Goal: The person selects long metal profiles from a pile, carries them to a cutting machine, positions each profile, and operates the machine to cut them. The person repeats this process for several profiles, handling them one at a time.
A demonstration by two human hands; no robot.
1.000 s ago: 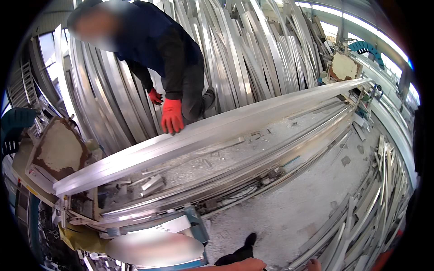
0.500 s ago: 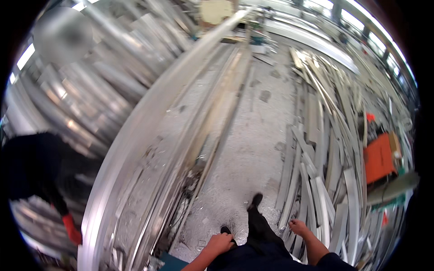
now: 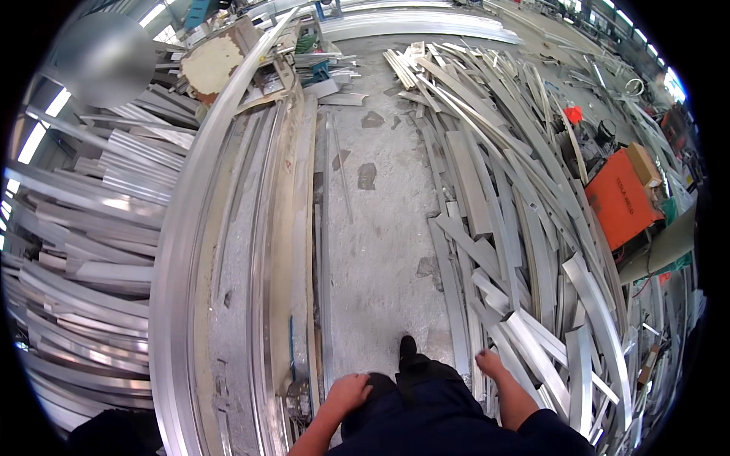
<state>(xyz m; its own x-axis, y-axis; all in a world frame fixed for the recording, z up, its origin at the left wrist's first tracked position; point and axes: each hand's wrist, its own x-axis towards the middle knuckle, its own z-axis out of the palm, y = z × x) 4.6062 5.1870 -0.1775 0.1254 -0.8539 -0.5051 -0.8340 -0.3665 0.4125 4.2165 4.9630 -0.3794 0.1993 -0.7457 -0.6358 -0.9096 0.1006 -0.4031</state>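
My left hand (image 3: 349, 392) hangs beside my thigh, its fingers loosely curled in and nothing in them. On the other side my right hand (image 3: 490, 363) hangs free with its fingers also curled and no object showing in it. It is nearest to a heap of silver metal profiles (image 3: 532, 220) at the right, which lie lengthwise and crisscrossed. To the left of my left hand run long metal profiles (image 3: 262, 266). One wide, long silver profile (image 3: 173, 304) stretches from the lower left up to the far end.
Grey concrete floor (image 3: 380, 258) forms a lane between the metal. Stacked profiles (image 3: 84, 296) fill the left side. An orange machine (image 3: 622, 196) with a cardboard box (image 3: 643, 164) stands right. At the lower left edge is a dark clothed shape (image 3: 114, 435), probably another person.
My view has swung right, so the lane and right heap sit further left. The other person's red-gloved hand at the left has left the view. My feet have shifted; both hands still hang low.
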